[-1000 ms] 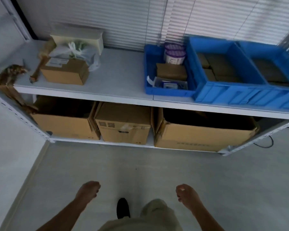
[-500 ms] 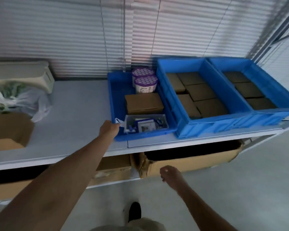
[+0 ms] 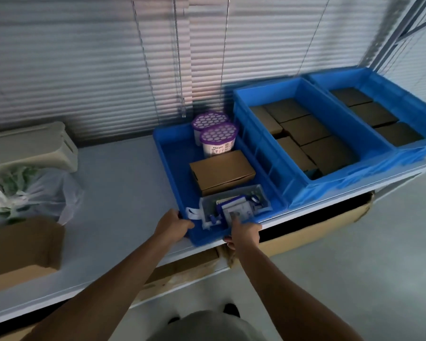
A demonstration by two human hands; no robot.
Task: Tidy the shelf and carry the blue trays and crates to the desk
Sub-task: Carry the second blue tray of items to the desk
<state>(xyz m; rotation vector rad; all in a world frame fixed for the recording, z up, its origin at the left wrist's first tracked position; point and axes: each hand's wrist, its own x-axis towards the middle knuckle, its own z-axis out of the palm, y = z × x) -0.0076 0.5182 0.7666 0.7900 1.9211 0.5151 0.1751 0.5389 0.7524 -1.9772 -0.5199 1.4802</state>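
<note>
A shallow blue tray (image 3: 169, 153) sits on the white shelf (image 3: 123, 183), its near end over the shelf's front edge. It holds two purple-lidded tubs (image 3: 218, 137), a brown carton (image 3: 221, 172) and a small grey bin of packets (image 3: 234, 205). My left hand (image 3: 174, 225) grips the tray's near left corner. My right hand (image 3: 245, 233) grips the near rim, thumb over the top and fingers underneath. Two deep blue crates (image 3: 266, 148) (image 3: 389, 94) filled with dark cartons stand to the right of the tray.
A beige bin (image 3: 32, 146), a clear plastic bag (image 3: 25, 193) and an open cardboard box (image 3: 22, 247) occupy the shelf's left side. Cardboard boxes (image 3: 312, 232) fill the lower shelf. Window blinds with hanging cords (image 3: 180, 70) sit behind. Grey floor lies at right.
I have stepped closer to the shelf. My right hand rose from below the shelf to the tray's near rim. My left hand closed round the tray's corner.
</note>
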